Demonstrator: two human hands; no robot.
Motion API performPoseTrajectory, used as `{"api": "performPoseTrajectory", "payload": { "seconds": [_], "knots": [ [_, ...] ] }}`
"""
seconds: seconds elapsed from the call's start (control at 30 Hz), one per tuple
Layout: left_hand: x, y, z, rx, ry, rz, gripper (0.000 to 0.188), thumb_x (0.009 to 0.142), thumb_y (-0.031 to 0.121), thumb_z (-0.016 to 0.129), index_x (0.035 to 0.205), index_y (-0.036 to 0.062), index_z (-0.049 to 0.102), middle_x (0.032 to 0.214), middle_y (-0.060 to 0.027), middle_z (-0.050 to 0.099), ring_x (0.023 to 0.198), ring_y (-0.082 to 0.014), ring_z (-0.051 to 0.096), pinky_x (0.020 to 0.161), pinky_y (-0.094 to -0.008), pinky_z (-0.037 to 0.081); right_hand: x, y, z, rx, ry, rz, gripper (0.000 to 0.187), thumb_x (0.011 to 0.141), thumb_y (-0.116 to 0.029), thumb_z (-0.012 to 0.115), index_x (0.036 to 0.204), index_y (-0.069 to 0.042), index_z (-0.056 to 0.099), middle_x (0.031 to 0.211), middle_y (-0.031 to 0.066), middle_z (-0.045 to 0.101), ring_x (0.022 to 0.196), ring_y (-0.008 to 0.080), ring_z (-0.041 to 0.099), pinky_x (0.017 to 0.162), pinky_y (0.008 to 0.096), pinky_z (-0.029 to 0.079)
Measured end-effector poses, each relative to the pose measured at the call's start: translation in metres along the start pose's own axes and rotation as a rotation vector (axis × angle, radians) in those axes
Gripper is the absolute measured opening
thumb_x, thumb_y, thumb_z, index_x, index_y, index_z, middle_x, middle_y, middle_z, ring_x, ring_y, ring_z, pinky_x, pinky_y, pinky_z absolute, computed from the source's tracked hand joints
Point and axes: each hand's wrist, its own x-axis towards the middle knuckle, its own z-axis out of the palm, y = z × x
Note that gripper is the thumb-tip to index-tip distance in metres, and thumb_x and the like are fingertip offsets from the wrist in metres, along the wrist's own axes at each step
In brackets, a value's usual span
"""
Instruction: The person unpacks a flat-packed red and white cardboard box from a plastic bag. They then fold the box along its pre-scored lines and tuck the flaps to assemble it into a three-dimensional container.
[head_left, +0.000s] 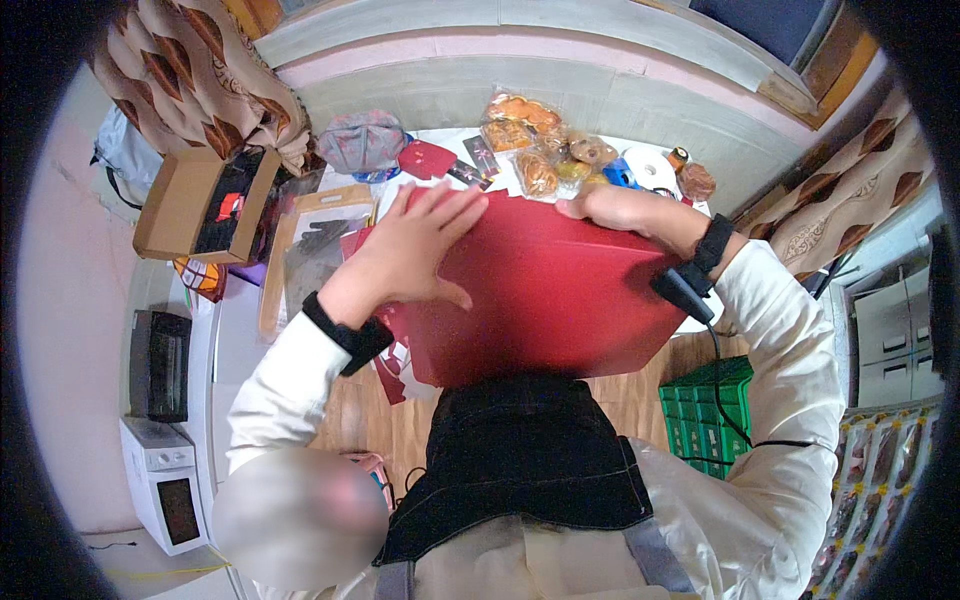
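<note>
A large red sheet (pixel 550 300), which looks like stiff card or paper with a crease near its far edge, spans the space between the white table and my lap. My left hand (pixel 412 245) lies over its left part with the fingers spread and the thumb apart. At its far right edge, my right hand (pixel 630 210) is closed round the sheet; some of those fingers are hidden. Black bands circle both my wrists. Red scraps with white patterns (pixel 393 375) show below the sheet's left side.
Bagged breads (pixel 525 115), a white roll (pixel 648 168) and a grey patterned pouch (pixel 362 142) stand along the table's far side. An open cardboard box (pixel 170 215) and a wooden-framed tray (pixel 275 265) are at left. A green crate (pixel 706 410) sits on the floor at right.
</note>
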Motion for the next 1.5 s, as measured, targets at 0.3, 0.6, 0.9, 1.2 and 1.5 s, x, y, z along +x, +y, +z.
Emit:
{"api": "performPoseTrajectory", "payload": {
  "seconds": [0.3, 0.6, 0.9, 1.2, 1.5],
  "knots": [
    [0.033, -0.044, 0.028, -0.012, 0.144, 0.028, 0.115, 0.054, 0.047, 0.087, 0.149, 0.0139, 0.032, 0.145, -0.0147, 0.041, 0.135, -0.0321, 0.039, 0.116, -0.0557, 0.021, -0.024, -0.003, -0.025, -0.087, 0.140, 0.020, 0.050, 0.102, -0.040, 0.044, 0.098, 0.003, 0.070, 0.092, 0.0101, 0.071, 0.087, 0.0211, 0.064, 0.081, 0.0356, 0.047],
    [0.029, -0.056, -0.025, -0.108, -0.010, -0.184, 0.098, 0.072, 0.061, 0.074, 0.149, 0.0157, 0.033, 0.108, -0.0221, 0.066, 0.102, -0.0412, 0.062, 0.095, -0.0504, 0.045, -0.046, -0.034, -0.077, -0.240, 0.167, -0.045, 0.056, 0.100, -0.044, 0.045, 0.101, 0.006, 0.068, 0.102, 0.0220, 0.070, 0.095, 0.0311, 0.065, 0.086, 0.0421, 0.046],
    [0.037, -0.008, 0.036, -0.475, -0.204, -0.053, 0.088, 0.079, 0.043, 0.074, 0.150, 0.0153, 0.030, 0.131, -0.0260, 0.048, 0.117, -0.0412, 0.052, 0.101, -0.0431, 0.042, -0.039, 0.019, -0.061, -0.273, -0.037, 0.076, 0.054, 0.101, -0.043, 0.045, 0.093, 0.005, 0.068, 0.081, 0.0067, 0.068, 0.076, 0.0169, 0.058, 0.075, 0.0338, 0.046],
    [0.090, 0.027, 0.006, -0.708, -0.264, -0.102, 0.069, 0.078, 0.038, 0.075, 0.129, 0.0019, 0.045, 0.112, -0.0245, 0.062, 0.107, -0.0447, 0.058, 0.094, -0.0439, 0.046, -0.056, 0.068, -0.107, -0.428, 0.074, -0.065, 0.061, 0.096, -0.057, 0.046, 0.086, -0.002, 0.070, 0.080, 0.0190, 0.068, 0.080, 0.0327, 0.065, 0.074, 0.0445, 0.048],
    [0.128, 0.080, -0.011, -0.384, -0.081, -0.207, 0.069, 0.079, 0.033, 0.070, 0.132, -0.0032, 0.045, 0.113, -0.0235, 0.061, 0.106, -0.0457, 0.056, 0.106, -0.0468, 0.037, -0.076, 0.007, -0.029, -0.484, 0.334, -0.763, 0.089, 0.062, -0.028, 0.085, 0.137, -0.005, 0.044, 0.103, 0.0161, 0.059, 0.094, 0.0360, 0.061, 0.079, 0.0421, 0.049]
  ]
}}
